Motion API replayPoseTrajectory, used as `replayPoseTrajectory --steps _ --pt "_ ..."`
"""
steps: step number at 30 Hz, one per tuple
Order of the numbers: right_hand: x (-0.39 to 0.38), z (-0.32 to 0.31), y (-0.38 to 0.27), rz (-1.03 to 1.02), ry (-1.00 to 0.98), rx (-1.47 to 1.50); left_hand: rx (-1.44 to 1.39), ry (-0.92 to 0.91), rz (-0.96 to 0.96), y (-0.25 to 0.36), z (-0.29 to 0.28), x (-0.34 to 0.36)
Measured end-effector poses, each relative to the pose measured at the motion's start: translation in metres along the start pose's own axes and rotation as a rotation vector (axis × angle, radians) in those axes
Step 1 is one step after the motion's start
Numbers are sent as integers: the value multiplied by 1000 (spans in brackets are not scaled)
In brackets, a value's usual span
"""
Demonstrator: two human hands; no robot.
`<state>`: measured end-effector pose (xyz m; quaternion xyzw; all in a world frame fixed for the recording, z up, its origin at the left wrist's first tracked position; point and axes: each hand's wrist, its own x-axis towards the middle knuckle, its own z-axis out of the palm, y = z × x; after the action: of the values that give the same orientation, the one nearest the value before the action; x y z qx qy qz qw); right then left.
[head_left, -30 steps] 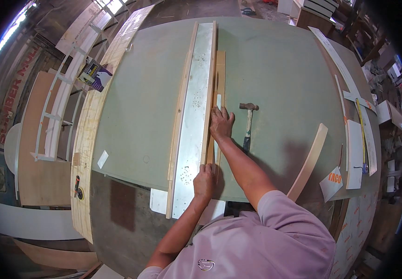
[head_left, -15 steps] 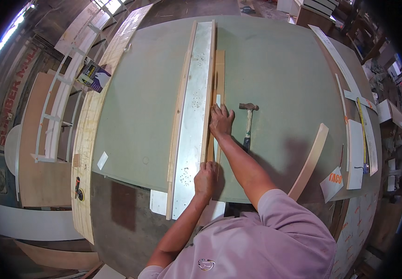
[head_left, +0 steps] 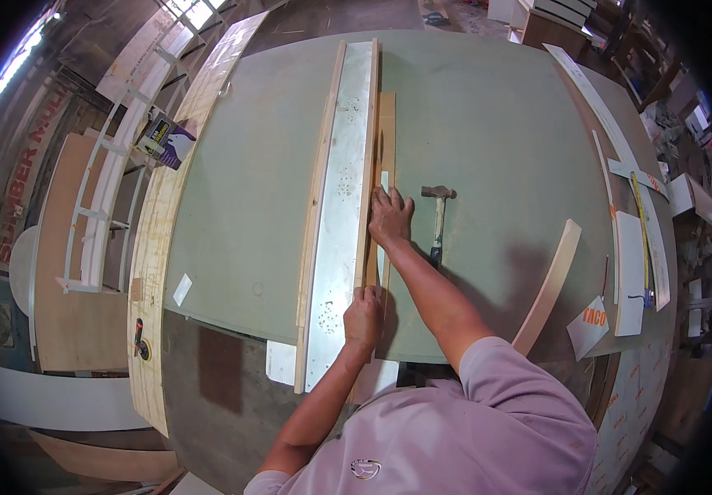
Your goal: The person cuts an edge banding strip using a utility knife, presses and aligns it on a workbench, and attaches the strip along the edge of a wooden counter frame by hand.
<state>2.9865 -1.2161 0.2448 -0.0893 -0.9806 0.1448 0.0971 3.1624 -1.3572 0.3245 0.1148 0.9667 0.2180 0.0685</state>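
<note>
we note the right hand (head_left: 390, 221) spread, fingers against the long board (head_left: 344, 216) just left of it; the left hand (head_left: 361, 318) curls at the same board; whether it grips, we cannot tell.

The silvery panel (head_left: 343, 223) is dark-speckled, its strips (head_left: 306, 272) tan, the tabletop (head_left: 496, 124) grey-green.

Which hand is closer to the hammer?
Right. The right hand is just left of the hammer, not touching it; the left hand is farther away, toward the picture's lower left.
</note>
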Motion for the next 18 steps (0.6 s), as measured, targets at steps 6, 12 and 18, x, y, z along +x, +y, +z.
replayPoseTrajectory --steps 6,12,18 --pt "7 2 2 -4 17 -20 24 -32 -3 3 -1 6" --pt "4 -3 2 -28 53 -39 15 -15 12 7 -3 9" --pt "-20 -7 -2 -21 -86 49 -1 -40 7 2 -1 10"
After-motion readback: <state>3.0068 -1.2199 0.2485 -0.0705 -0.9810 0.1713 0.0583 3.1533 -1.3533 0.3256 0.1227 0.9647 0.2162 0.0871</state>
